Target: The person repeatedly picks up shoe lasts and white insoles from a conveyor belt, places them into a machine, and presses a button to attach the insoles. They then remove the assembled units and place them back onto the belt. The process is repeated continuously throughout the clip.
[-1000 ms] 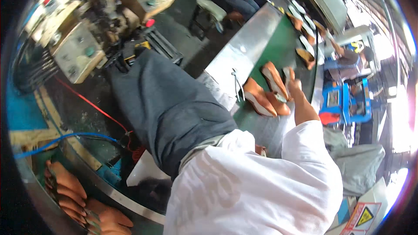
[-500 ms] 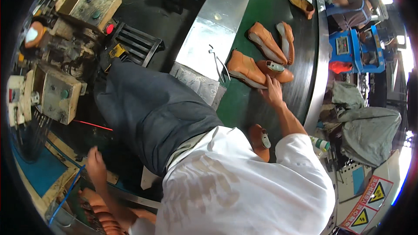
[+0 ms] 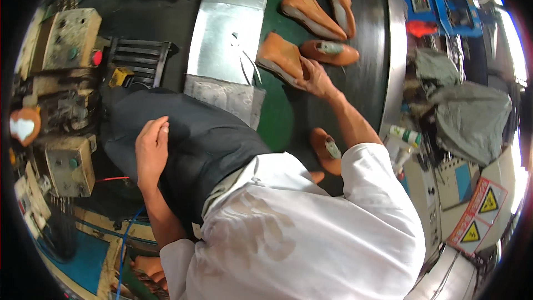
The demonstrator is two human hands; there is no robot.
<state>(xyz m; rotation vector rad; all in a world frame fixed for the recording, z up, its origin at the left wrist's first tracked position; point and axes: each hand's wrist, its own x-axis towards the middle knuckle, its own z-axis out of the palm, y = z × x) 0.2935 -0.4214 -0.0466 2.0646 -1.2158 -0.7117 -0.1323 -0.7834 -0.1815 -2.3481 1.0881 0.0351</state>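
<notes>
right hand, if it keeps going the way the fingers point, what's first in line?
The right hand already touches the nearest tan shoe upper on the green belt; straight on, it likely meets that one first. Depth is unclear.

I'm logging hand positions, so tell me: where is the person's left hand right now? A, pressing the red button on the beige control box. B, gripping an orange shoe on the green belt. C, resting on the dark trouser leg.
C: the left hand lies flat on the dark trouser leg, away from belt and controls.
</notes>
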